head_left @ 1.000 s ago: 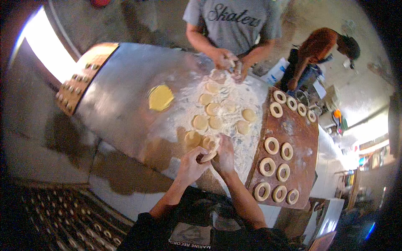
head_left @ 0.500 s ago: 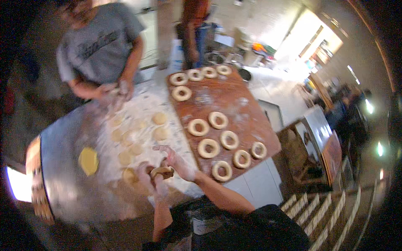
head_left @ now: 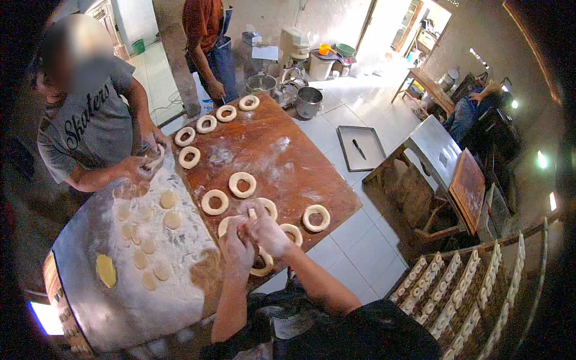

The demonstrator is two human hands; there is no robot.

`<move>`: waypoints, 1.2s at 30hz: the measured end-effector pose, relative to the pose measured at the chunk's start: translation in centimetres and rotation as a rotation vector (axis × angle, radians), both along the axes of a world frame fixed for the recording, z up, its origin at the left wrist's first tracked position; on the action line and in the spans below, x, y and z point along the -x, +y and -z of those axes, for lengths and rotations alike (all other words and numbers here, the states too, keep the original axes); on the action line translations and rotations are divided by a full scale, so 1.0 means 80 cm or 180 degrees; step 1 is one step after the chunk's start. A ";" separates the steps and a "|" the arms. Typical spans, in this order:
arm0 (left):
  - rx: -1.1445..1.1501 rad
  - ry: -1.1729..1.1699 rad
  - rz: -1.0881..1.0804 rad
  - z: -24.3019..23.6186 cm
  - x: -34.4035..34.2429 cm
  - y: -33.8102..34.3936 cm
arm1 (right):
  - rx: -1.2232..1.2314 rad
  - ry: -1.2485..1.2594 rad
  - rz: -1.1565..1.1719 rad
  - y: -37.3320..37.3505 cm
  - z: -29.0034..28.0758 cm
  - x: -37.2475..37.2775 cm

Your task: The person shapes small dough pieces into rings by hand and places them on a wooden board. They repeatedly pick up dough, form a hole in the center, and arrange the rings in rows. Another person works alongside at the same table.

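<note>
My left hand (head_left: pixel 237 246) and my right hand (head_left: pixel 267 233) are together over the wooden board (head_left: pixel 300 168), fingers curled round a pale dough ring (head_left: pixel 252 213) that they mostly hide. Several dough rings (head_left: pixel 242 185) lie on the board, some just under and around my hands. To the left, flat dough rounds (head_left: pixel 170 200) sit in flour on the metal tabletop (head_left: pixel 84 294), with a yellow dough sheet (head_left: pixel 106 270) farther left.
Across the table a co-worker (head_left: pixel 102 120) shapes dough with both hands; another person (head_left: pixel 207 60) stands behind. Steel pots (head_left: pixel 309 102), a tray with a knife (head_left: pixel 360 150) and a metal-topped stand (head_left: pixel 435 150) are beyond the board. Racks of dough rings (head_left: pixel 462 300) stand lower right.
The view has swung toward the right side of the room. My hands, with the dough, have moved from the floured metal top to over the wooden board.
</note>
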State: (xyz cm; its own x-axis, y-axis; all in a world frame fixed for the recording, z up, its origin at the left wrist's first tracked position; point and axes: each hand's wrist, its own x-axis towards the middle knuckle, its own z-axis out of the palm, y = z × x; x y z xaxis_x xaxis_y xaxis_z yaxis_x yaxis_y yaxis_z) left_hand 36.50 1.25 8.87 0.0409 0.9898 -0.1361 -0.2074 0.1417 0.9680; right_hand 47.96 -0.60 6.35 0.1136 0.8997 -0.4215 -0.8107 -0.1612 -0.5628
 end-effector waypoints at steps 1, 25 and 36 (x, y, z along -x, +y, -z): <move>-0.0368 0.0409 0.0263 0.010 -0.018 0.003 | -0.0141 -0.0251 0.0114 -0.002 0.001 -0.022; -0.1195 0.2361 0.2149 -0.009 -0.330 -0.002 | 0.0480 -0.2953 -0.0491 -0.047 0.099 -0.367; -0.1368 0.3875 0.2850 0.051 -0.311 0.032 | 0.1022 -0.5827 -0.0450 -0.075 0.073 -0.350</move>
State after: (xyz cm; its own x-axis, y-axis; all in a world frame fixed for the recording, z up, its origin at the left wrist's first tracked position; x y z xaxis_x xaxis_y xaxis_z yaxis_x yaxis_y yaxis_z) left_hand 61.40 3.85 4.79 0.6928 0.6769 -0.2486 0.6944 -0.5332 0.4832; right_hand 75.99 -6.58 0.47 0.5057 0.8626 -0.0113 0.7184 -0.4283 -0.5481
